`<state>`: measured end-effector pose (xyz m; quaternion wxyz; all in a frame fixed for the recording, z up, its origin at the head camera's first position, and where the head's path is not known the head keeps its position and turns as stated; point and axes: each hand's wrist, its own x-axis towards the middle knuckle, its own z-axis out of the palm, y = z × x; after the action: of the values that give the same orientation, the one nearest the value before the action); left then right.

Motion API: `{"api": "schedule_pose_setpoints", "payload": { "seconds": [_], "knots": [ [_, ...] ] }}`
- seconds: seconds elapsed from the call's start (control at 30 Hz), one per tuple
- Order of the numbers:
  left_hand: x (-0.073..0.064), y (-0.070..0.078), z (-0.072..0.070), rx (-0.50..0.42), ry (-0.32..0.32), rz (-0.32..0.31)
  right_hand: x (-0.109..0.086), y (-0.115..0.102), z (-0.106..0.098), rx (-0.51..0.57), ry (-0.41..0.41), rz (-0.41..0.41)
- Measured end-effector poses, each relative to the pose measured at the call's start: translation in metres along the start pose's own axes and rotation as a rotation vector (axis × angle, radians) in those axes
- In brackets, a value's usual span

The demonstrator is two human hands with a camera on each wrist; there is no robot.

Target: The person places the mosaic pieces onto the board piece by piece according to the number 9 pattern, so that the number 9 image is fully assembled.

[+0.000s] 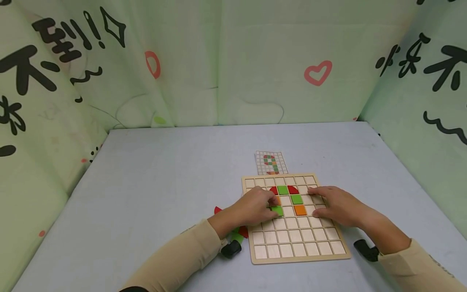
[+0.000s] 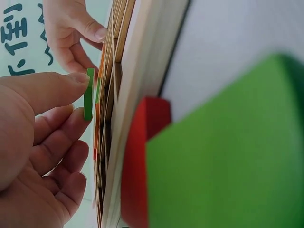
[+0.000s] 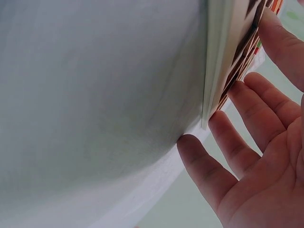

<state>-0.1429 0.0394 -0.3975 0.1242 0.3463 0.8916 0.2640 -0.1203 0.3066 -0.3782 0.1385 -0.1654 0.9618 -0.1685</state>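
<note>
A wooden grid board (image 1: 299, 260) lies on the table with coloured tiles in its upper cells. Among them are a green tile (image 1: 282, 190) between two rounded red tiles, another green tile (image 1: 297, 199) and an orange tile (image 1: 300, 210). My left hand (image 1: 251, 207) reaches over the board's left side. Thumb and a finger pinch a small green tile (image 2: 89, 94) by its edges, just above the grid. Across the board's right side rests my right hand (image 1: 341, 205), its fingers spread and touching the board, holding nothing. Part of an orange tile shows beside the left fingers.
Behind the board lies a printed pattern card (image 1: 271, 162) with a grid. Loose pieces sit left of the board, partly under my left wrist, including a red piece (image 1: 218, 209) and a green piece (image 1: 237, 237). A printed curtain (image 1: 255, 61) surrounds the white table (image 1: 153, 186).
</note>
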Motion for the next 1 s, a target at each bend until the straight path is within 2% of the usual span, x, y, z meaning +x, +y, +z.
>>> {"api": "schedule_pose_setpoints", "payload": {
  "seconds": [0.43,1.0],
  "knots": [
    [0.0017,-0.0011,0.0033,0.04,-0.014,-0.017,-0.0003,0.0004,0.0008,-0.003,0.004,0.002],
    [0.0053,0.0032,0.0041,0.104,-0.022,-0.002,-0.0006,0.0012,0.0008,-0.002,0.013,-0.011]
  ]
}}
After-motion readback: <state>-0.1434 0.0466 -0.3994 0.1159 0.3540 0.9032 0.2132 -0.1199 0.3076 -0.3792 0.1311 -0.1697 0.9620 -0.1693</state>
